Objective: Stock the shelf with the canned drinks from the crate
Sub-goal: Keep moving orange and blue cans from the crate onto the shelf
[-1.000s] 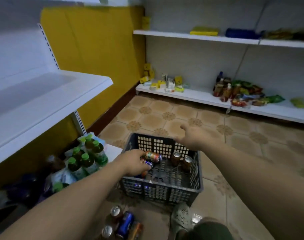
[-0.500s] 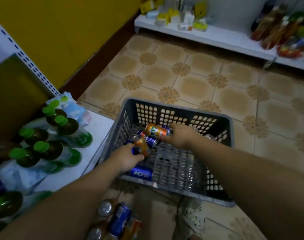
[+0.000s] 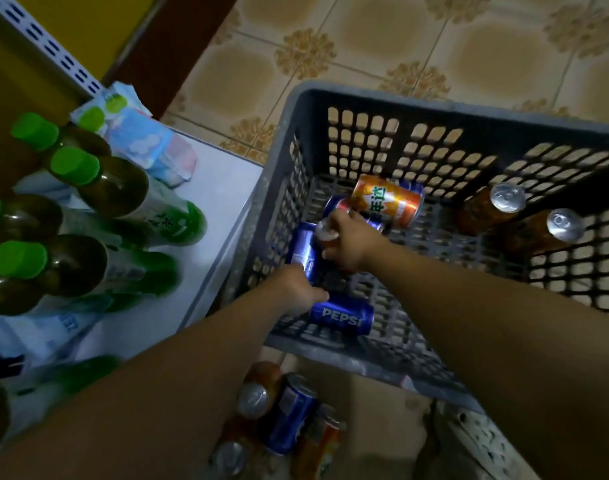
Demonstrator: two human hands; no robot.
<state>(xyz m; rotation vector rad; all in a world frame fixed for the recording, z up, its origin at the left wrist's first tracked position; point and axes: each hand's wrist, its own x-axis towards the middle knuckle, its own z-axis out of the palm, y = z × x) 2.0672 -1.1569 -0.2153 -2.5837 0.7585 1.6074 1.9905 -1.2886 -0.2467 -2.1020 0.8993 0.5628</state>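
A grey plastic lattice crate [image 3: 279,188] fills the centre and right of the frame, standing on patterned tan floor tiles [image 3: 382,39]. In it are:
- one orange drink can [image 3: 386,200], lying at upper middle across a blue can [image 3: 332,205]
- a second blue can [image 3: 303,251], on its side by the crate's left wall
- a blue Pepsi can [image 3: 343,315], lying near the lower edge
- two brown cans [image 3: 490,209], upright side by side at the right

The right hand [image 3: 348,245] curls its fingers round a seventh, silver-topped can [image 3: 327,232] in the crate's left half. The left hand [image 3: 294,289] reaches in just below, fingertips at the Pepsi can, and I cannot tell whether it grasps anything.

At left, a white low shelf board [image 3: 206,209] bears at least four green-capped brown bottles [image 3: 98,181] and some pale packets [image 3: 147,143]. At bottom centre, outside the crate, about four blurred floor cans [image 3: 289,414] lie clustered
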